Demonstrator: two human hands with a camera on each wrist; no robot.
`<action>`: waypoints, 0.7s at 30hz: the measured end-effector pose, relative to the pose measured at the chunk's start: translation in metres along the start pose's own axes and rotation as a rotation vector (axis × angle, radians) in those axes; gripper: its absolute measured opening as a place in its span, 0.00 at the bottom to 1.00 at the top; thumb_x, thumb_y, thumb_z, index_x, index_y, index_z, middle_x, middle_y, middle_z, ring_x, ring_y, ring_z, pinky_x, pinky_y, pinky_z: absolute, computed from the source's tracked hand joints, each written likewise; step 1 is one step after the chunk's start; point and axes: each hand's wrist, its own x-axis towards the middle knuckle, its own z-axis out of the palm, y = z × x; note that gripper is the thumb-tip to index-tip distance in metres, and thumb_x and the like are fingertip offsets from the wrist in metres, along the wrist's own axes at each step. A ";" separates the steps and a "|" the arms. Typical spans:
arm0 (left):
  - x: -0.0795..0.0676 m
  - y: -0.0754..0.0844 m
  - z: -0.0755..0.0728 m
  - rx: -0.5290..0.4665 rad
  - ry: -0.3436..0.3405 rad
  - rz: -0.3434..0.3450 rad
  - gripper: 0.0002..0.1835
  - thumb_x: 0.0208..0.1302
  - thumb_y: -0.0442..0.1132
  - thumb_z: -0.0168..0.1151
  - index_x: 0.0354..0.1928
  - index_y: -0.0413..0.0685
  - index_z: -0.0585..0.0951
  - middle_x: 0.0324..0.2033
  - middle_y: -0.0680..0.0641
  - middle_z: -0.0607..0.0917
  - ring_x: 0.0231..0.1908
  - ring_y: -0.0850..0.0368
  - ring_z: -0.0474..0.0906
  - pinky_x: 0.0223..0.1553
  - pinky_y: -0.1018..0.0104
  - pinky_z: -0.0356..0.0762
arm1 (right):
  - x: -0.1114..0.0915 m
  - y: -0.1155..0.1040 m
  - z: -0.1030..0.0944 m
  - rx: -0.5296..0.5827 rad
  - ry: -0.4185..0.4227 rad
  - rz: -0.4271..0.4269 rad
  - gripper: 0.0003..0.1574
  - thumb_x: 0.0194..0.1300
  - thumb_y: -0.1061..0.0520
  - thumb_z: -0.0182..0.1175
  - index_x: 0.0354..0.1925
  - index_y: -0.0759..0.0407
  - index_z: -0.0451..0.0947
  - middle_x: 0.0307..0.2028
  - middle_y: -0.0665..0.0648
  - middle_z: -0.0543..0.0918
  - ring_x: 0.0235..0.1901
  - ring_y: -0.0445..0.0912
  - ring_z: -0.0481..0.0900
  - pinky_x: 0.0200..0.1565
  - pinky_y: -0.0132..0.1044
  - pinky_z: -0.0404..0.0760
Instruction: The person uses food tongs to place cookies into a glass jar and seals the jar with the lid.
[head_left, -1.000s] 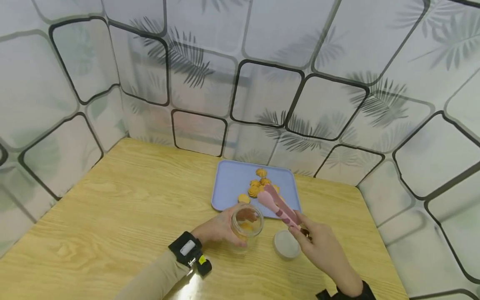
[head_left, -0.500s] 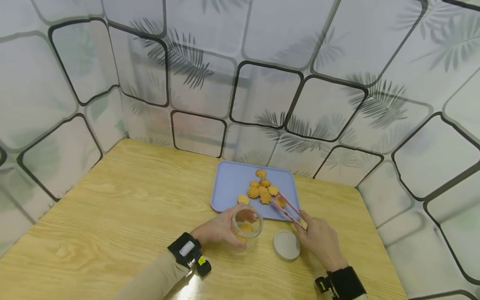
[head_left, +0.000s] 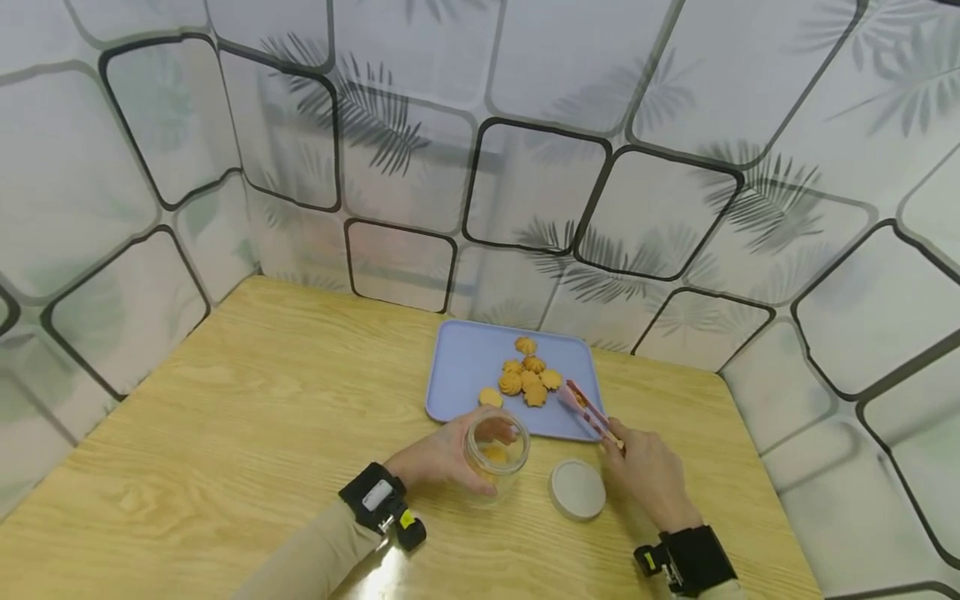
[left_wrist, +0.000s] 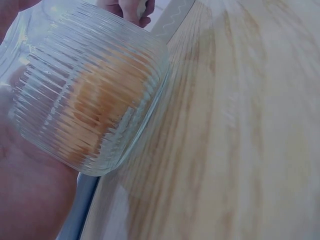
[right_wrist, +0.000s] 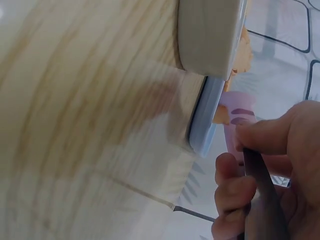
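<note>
My left hand grips a ribbed clear glass jar, its mouth uncovered and tipped toward the head camera. Orange-brown cookies lie inside it. With its thumb and fingers, my right hand holds pink tongs by their dark handle. Their tips are down at the right side of a blue tray, around a cookie that they partly hide. More cookies sit in a cluster in the middle of the tray, and a round flat one lies near its front edge.
A round whitish lid lies on the wooden table between the jar and my right hand. Behind the tray hangs a patterned curtain, which also encloses both sides of the table.
The pink tongs have gone from above the cluster down to the right side of the tray, spread there, then drawn together around a cookie. The left hand and jar stay put.
</note>
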 end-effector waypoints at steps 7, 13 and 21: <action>0.003 0.001 0.002 0.017 -0.011 -0.020 0.49 0.43 0.30 0.82 0.70 0.56 0.68 0.64 0.39 0.77 0.65 0.54 0.73 0.71 0.54 0.64 | -0.004 0.005 0.001 0.060 0.027 -0.033 0.19 0.72 0.56 0.60 0.57 0.64 0.82 0.18 0.51 0.68 0.18 0.44 0.64 0.19 0.36 0.58; 0.001 0.004 -0.001 0.020 -0.014 -0.042 0.49 0.44 0.31 0.82 0.70 0.57 0.68 0.64 0.42 0.78 0.65 0.54 0.73 0.71 0.55 0.64 | -0.012 -0.005 -0.006 0.166 0.036 -0.040 0.23 0.74 0.55 0.60 0.61 0.66 0.80 0.17 0.50 0.67 0.17 0.40 0.60 0.19 0.32 0.57; 0.002 0.001 0.000 -0.029 -0.007 0.028 0.48 0.42 0.28 0.81 0.69 0.50 0.69 0.63 0.35 0.77 0.64 0.49 0.73 0.70 0.55 0.67 | -0.023 -0.023 -0.025 0.333 0.066 -0.087 0.24 0.74 0.56 0.61 0.62 0.69 0.78 0.16 0.47 0.72 0.14 0.34 0.60 0.16 0.29 0.60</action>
